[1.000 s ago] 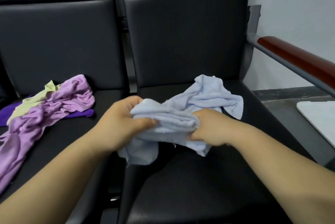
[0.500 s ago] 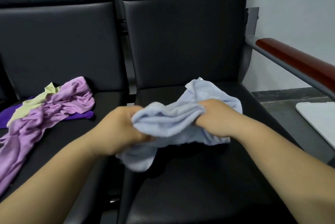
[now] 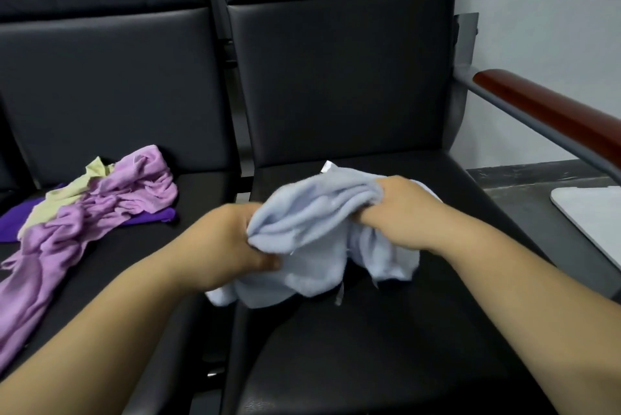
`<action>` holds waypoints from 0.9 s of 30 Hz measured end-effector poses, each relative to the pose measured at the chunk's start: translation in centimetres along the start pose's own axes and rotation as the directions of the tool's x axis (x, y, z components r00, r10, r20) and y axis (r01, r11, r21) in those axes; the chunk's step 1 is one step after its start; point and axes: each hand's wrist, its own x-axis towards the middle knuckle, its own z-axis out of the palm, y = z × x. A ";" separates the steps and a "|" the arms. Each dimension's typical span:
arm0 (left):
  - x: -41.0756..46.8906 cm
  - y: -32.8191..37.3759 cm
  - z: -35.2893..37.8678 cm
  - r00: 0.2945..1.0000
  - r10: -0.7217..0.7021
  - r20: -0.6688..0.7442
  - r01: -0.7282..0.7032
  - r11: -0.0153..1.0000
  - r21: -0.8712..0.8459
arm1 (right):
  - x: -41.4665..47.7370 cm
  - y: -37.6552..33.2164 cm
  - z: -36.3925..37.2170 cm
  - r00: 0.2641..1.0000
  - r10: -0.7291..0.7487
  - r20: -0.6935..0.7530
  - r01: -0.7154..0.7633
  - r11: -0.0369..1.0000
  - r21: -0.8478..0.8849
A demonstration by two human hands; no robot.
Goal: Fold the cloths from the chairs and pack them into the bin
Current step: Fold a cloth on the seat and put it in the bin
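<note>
Hands both on pale blue soft terry cloth (image 3: pixel 312 229), bunched up and held low over the seat of the right-hand black padded leatherette chair (image 3: pixel 369 354). L hand (image 3: pixel 228 243) grips the cloth's left end: fingers curled under the fabric, thumb on the near side, clamped tight on it. R hand (image 3: pixel 400 209) grips the upper right end, knuckles up, fingers curled round a gathered fold. Betw. the two hands the cloth runs in loose rolls, higher at the R hand, lower at the L. Rest of it hangs in two floppy flaps below the hands; bottom edges are at seat level, can't tell if touching the seat or just clear of it. Small white corner pokes up at the cloth's top edge.

Second black leatherette chair (image 3: pixel 111 85) sits just beside it on the left, w/ three more cloths piled on its seat. Crumpled lilac cloth (image 3: pixel 84 226) lies on top and trails toward the near left edge of view. Yellow-green cloth (image 3: pixel 67 192) shows under its far side. Dark purple cloth (image 3: pixel 13 223) is at the bottom, sticking out on both sides.

Right of the first chair: red-brown wooden armrest (image 3: pixel 544 112) on a grey metal bar. Lower right, a white flat thing w/ rounded corner (image 3: pixel 591 219), cut off by the frame edge; can't tell what it is.
</note>
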 end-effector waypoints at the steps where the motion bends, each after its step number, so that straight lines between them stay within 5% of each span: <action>1: 0.0 -0.3 0.0 0.999 -0.026 -0.026 0.028 0.995 0.098 | -0.6 -0.6 -0.5 0.999 -0.034 -0.036 0.041 0.977 0.210; 2: 0.0 -0.7 0.0 0.997 -0.016 -0.075 0.025 0.993 0.114 | -1.1 -1.3 -1.0 0.997 -0.065 -0.032 0.072 0.937 0.343; 4: 0.0 -0.8 0.0 0.984 0.001 -0.176 -0.022 0.993 -0.119 | -1.5 -1.1 -1.2 0.990 -0.104 0.095 0.068 0.944 0.323; 7: 0.1 -0.4 -0.2 0.960 -0.071 -0.272 -0.091 0.837 -0.539 | -0.7 0.5 -0.1 0.945 0.146 0.293 -0.122 0.988 -0.098; 10: 0.2 -0.2 -0.4 0.990 0.073 -0.122 -0.135 0.757 -0.640 | 0.3 1.0 0.5 0.973 0.170 0.157 -0.133 0.967 -0.219; 13: 0.1 -0.3 -0.6 0.997 0.058 0.050 -0.040 0.950 -0.310 | 0.2 0.1 -0.1 0.995 0.099 -0.015 -0.094 0.975 0.203; 15: 0.2 -0.7 -0.4 0.999 -0.032 -0.030 0.032 0.999 0.017 | -0.3 -0.7 -0.7 1.000 0.002 -0.013 0.003 0.917 0.398; 16: 0.1 -0.8 -0.3 0.996 -0.032 -0.084 0.035 0.999 0.033 | -0.6 -0.9 -1.0 0.998 -0.049 0.033 0.031 0.908 0.417; 19: -0.6 0.0 -0.4 0.992 0.006 -0.124 -0.048 0.940 -0.338 | -1.3 -0.6 -0.7 0.957 0.029 0.290 -0.088 0.978 0.190; 21: -0.6 0.5 -0.6 0.990 0.043 -0.135 -0.110 0.832 -0.543 | -1.0 0.1 -0.2 0.954 0.112 0.278 -0.078 0.988 -0.129; 25: -0.2 0.7 -0.6 0.985 0.098 -0.143 -0.156 0.857 -0.491 | -0.3 -0.2 0.1 0.992 0.098 0.082 -0.076 0.968 -0.237; 27: 0.0 0.1 -0.9 0.998 0.030 -0.061 -0.040 0.986 -0.161 | -0.3 -0.4 -0.5 0.998 0.059 -0.010 -0.060 0.994 -0.095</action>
